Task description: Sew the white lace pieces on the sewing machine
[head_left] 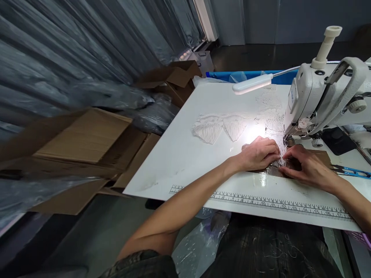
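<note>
White lace trim (234,126) lies across the table and runs under the needle of a white sewing machine (304,96). My left hand (261,153) rests on the near end of the lace, its fingers closed at the edge in front of the presser foot. From the other side, my right hand (301,164) pinches the same lace between thumb and fingers. Both hands sit over the machine's metal plate (265,178), close together. The fingertips partly cover the lace there.
A lit lamp (252,84) hangs over the lace. Blue-handled thread snips (352,172) lie right of my right hand, near a black pouch (337,139). A printed ruler (261,204) follows the table's front edge. Cardboard boxes (84,135) stand left of the table.
</note>
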The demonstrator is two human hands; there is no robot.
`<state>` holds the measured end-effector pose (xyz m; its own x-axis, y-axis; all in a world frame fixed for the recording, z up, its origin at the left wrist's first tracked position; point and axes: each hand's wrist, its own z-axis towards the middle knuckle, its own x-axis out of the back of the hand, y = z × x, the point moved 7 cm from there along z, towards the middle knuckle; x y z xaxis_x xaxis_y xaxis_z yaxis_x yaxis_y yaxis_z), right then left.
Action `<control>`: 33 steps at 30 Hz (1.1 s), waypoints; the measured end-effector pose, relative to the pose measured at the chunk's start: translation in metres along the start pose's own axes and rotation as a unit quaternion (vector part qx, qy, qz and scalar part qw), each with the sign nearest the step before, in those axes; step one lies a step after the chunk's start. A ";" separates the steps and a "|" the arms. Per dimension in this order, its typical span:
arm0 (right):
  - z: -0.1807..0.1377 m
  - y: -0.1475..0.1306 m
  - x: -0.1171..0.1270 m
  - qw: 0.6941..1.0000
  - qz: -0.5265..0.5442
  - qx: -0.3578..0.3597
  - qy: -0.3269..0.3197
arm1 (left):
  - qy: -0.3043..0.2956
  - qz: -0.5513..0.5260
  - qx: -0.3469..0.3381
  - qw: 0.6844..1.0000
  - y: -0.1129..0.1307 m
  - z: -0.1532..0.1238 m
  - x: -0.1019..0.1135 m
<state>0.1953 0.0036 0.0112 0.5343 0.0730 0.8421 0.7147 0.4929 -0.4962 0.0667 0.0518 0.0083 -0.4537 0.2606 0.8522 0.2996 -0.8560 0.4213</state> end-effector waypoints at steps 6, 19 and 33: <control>0.004 0.000 -0.002 0.999 0.017 0.011 0.046 | 0.047 -0.028 -0.014 0.998 0.002 -0.001 0.003; -0.010 0.001 -0.010 0.992 -0.124 0.030 0.017 | 0.142 -0.034 -0.057 0.988 0.006 -0.002 0.014; -0.015 -0.004 0.001 0.997 -0.071 0.029 -0.012 | 0.017 0.050 -0.059 0.997 0.007 -0.001 -0.009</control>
<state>0.2000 -0.0113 0.0107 0.4178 0.0188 0.9084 0.7555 0.5482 -0.3588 0.0720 0.0429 0.0034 -0.4548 0.1584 0.8764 0.2439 -0.9243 0.2936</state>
